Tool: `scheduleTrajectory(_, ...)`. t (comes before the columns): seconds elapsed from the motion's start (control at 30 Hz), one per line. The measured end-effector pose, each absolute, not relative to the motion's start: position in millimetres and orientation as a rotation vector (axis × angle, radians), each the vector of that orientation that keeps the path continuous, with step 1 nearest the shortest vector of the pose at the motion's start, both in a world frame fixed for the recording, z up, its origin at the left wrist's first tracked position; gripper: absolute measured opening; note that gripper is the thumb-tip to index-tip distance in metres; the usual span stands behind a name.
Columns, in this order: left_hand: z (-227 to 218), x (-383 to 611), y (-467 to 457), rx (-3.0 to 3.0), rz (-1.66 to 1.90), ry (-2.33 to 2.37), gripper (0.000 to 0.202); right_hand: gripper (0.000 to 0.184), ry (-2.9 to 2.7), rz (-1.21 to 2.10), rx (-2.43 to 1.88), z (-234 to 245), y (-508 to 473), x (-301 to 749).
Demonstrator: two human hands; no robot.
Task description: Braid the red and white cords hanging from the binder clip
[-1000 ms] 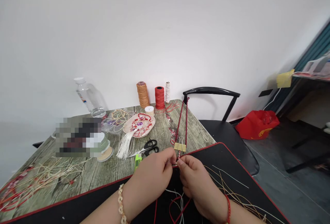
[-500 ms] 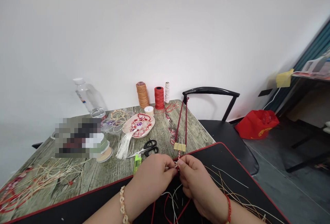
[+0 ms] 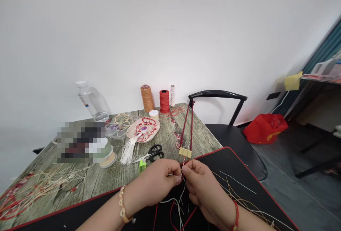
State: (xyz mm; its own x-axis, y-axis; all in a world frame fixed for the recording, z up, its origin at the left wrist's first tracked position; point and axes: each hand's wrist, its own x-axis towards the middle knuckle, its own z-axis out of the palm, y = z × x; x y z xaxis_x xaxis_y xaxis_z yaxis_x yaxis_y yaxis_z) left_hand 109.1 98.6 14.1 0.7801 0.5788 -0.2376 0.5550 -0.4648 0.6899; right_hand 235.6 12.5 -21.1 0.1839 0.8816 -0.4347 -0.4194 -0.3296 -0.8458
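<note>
Cord, twisted red and white, runs down from a gold binder clip. Left hand and right hand both grip it closed, above a black mat.

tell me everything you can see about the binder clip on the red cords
The binder clip is small, with a gold-coloured metal body and thin silver wire handles standing up from it. It lies tilted at the table's near edge, just beyond the black mat. Two dark red cords enter it from the far side, and a red-and-white twisted cord leaves its near edge.
</note>
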Motion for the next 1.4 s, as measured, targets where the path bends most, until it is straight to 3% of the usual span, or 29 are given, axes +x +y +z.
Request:
scheduleTrajectory(0.13,18,109,90,2.299,0.071,0.908,0.017,0.024,-0.479,1.489,-1.234,-20,12,237)
scheduleTrajectory(0.33,30,112,61,2.705,0.469,0.996,0.027,0.026,-0.488,1.459,-1.245,-20,11,237)
scheduleTrajectory(0.5,21,117,43,2.75,-0.107,0.738,0.021,0.027,-0.554,1.397,-1.222,-26,12,237)
scheduleTrajectory(0.57,4,117,39,2.669,-0.197,0.696,0.021,0.025,-0.559,1.413,-1.212,-26,12,238)
scheduleTrajectory(0.73,-31,112,30,2.38,0.018,0.679,0.021,0.022,-0.451,1.499,-1.121,-26,10,239)
scheduleTrajectory(0.93,7,116,44,2.386,0.213,0.725,0.004,0.025,-0.473,1.443,-1.102,-26,10,237)
scheduleTrajectory(1.03,16,119,60,2.104,0.35,0.973,0.004,0.025,-0.528,1.413,-1.178,-28,12,237)
scheduleTrajectory(1.23,2,130,65,1.21,0.349,0.9,0.018,0.018,-0.766,1.116,-1.348,-37,18,241)
scheduleTrajectory(1.4,1,136,61,1.134,0.357,0.923,0.026,0.013,-0.849,1.073,-1.436,-36,18,243)
